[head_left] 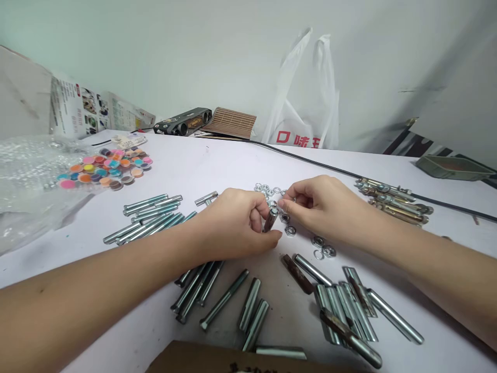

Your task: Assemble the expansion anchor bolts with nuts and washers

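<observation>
My left hand [236,225] is closed around a metal bolt [271,219] held nearly upright at the middle of the white table [217,166]. My right hand [318,204] pinches a small nut [280,202] at the bolt's top end. Loose nuts and washers [322,248] lie just beside and behind both hands. Grey metal sleeves [341,305] lie in front of my right forearm, and more bolts [149,215] lie in a row to the left.
Assembled anchor bolts [396,199] sit at the right. Coloured round discs [106,168] and a bubble-wrap bag [27,176] lie at the left. A white plastic bag [306,98], a black cable [349,173] and a green tray [450,167] stand behind. A cardboard edge [217,360] shows at the bottom.
</observation>
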`<state>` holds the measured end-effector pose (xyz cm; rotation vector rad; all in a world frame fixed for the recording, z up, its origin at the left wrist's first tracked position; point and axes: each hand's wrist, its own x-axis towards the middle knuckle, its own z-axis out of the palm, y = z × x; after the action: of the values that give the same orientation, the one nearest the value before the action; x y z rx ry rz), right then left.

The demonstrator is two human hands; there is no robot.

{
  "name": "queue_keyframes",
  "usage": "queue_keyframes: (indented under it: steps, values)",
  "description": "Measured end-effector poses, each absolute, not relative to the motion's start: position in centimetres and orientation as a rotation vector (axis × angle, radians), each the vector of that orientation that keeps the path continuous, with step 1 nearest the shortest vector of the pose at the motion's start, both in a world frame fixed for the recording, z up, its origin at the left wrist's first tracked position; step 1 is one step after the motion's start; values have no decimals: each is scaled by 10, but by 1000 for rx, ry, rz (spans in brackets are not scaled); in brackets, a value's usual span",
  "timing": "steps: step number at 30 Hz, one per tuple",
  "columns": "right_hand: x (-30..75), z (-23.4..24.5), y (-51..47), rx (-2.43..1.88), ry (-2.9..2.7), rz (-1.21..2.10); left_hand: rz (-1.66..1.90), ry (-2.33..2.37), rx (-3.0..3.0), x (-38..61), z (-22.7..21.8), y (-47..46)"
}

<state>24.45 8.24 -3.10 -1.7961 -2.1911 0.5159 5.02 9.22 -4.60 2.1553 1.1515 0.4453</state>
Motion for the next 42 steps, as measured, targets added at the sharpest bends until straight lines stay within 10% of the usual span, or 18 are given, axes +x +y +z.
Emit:
queue_keyframes:
  steps: [42]
  values:
    - [240,-30,87,-1712,-2188,807,379,985,2091,49,-40,94]
